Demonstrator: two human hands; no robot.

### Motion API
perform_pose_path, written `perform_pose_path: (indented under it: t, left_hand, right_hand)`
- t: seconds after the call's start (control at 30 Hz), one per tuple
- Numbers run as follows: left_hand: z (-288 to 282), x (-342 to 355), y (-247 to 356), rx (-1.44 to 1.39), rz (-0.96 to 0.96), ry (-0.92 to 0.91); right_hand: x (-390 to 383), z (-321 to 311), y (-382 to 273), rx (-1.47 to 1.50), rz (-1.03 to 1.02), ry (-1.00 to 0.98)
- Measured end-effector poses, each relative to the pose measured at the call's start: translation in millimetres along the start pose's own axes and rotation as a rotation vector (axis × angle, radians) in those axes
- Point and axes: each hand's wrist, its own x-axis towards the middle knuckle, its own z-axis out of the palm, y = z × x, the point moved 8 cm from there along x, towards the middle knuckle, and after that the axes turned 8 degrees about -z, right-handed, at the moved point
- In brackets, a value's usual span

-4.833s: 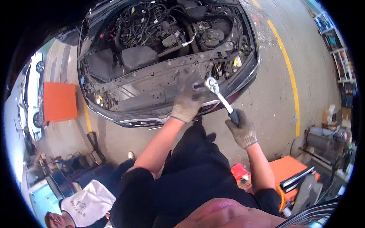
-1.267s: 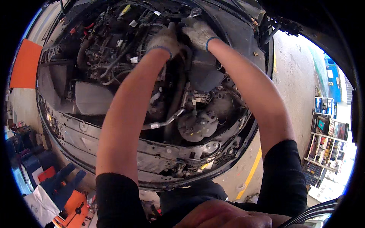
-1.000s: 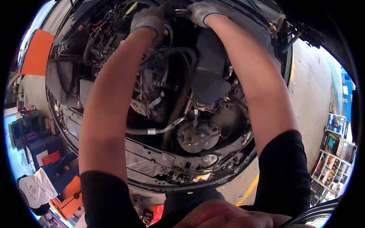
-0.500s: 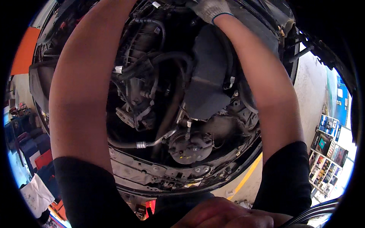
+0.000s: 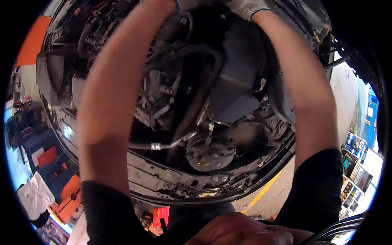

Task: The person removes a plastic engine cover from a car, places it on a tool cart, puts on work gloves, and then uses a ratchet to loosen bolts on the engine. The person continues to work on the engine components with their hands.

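Note:
Both my arms stretch over an open car engine bay toward its far side. My right hand (image 5: 248, 8), in a pale knit glove with a blue cuff, is at the top edge of the view, beyond a dark panel-like cover (image 5: 234, 81). Just left of it, my left hand (image 5: 191, 5) shows only as a dim gloved shape above a curved black hose (image 5: 200, 49). The fingers of both hands are lost in shadow or cut off by the frame, so what they touch cannot be made out.
Nearer me are a round dark unit (image 5: 210, 156) and a bent metal pipe (image 5: 179, 141) joined to a hose. The car's front crossmember (image 5: 163, 173) runs along the near side. A shelf rack (image 5: 353, 179) stands at right; a white cloth (image 5: 34, 196) hangs at left.
My left forearm has swung right, bringing its gloved wrist into view near my right hand. My right hand sits slightly farther right, and the whole view has shifted a little.

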Motion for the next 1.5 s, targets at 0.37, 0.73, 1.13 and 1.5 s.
perform_pose_path:
  t: [0.37, 0.73, 1.13, 1.5]
  left_hand:
    - [42.4, -63.5, 43.9, -0.177, -0.002, -0.005]
    - [-21.0, 63.8, 0.3, 0.127, 0.181, 0.643]
    - [-13.8, -29.1, -6.1, 0.147, 0.125, -0.026]
    - [31.1, -28.9, 31.0, 0.026, 0.238, 0.292]
  right_hand:
    - [-18.6, 19.4, 24.0, -0.036, -0.158, 0.208]
    - [-8.5, -0.6, 26.1, 0.074, 0.397, 0.195]
    - [11.4, 33.2, 31.5, -0.167, -0.105, 0.143]
    - [-10.2, 1.8, -12.7, -0.388, -0.032, -0.161]
